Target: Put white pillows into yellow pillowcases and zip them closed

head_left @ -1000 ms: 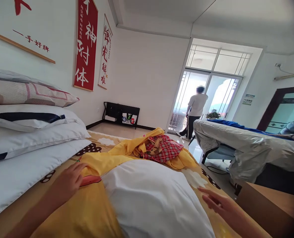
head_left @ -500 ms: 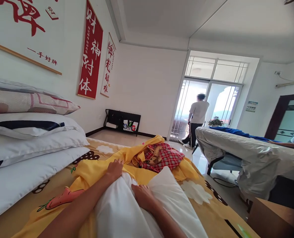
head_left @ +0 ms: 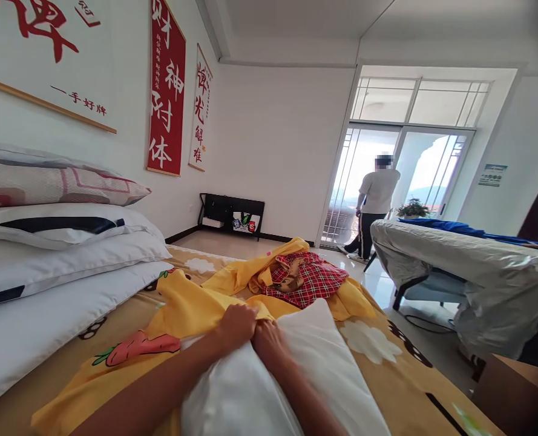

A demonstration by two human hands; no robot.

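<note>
My left hand [head_left: 238,326] is closed at the far end of a white pillow [head_left: 246,393], gripping a bunched edge of a yellow carrot-print cloth [head_left: 182,306]. Right beside it, my right hand [head_left: 272,342] is also closed on the edge of this cloth, its wrist lying over the pillow. The fingertips of both hands are partly hidden. The cloth spreads around and beyond the pillow, and a red plaid piece with a brown figure [head_left: 311,281] lies crumpled on its far part.
A brown patterned bedsheet [head_left: 387,381] lies underneath. Stacked white pillows [head_left: 69,260] stand at left. A plastic-covered table [head_left: 459,242], a chair [head_left: 436,284] and a cardboard box [head_left: 514,393] are at right. A person [head_left: 377,194] stands by the glass door.
My left hand has moved right, close against my right hand, drawing the yellow cloth over with it. The camera view has shifted slightly.
</note>
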